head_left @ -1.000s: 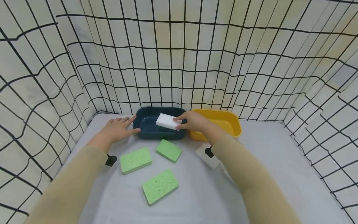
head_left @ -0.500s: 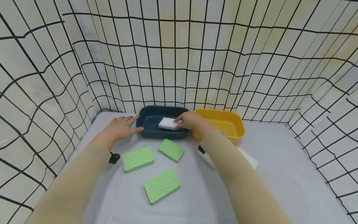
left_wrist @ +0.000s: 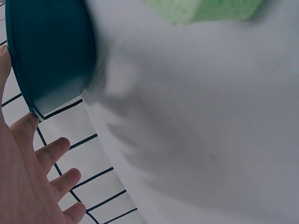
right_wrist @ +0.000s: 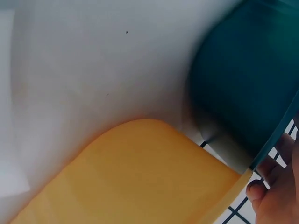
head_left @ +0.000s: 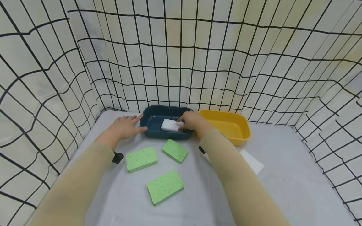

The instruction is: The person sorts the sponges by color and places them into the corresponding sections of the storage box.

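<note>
A white sponge block [head_left: 169, 125] lies low inside the dark teal tub [head_left: 158, 134] in the head view. My right hand [head_left: 195, 121] reaches over the tub's right end, thumb and fingers pinching the near end of the block. At the tub's left end my left hand [head_left: 123, 127] has its fingers spread, with index finger and thumb at the rim. The left wrist view shows that hand [left_wrist: 32, 154] beside the outer wall of the teal tub [left_wrist: 51, 51]. In the right wrist view the right hand [right_wrist: 275, 186] is mostly cut off, behind the tub's rim.
Right of the teal tub stands a yellow tub [head_left: 226, 124]. Three green sponges [head_left: 142, 159] lie on the white-covered table in front. A white block [head_left: 252, 161] shows partly from under the right forearm. Black wire grid [head_left: 181, 62] encloses the back and sides.
My right hand has lowered the white sponge block from above the teal tub down into it. The left hand stays at the tub's left rim. The whole view has shifted slightly.
</note>
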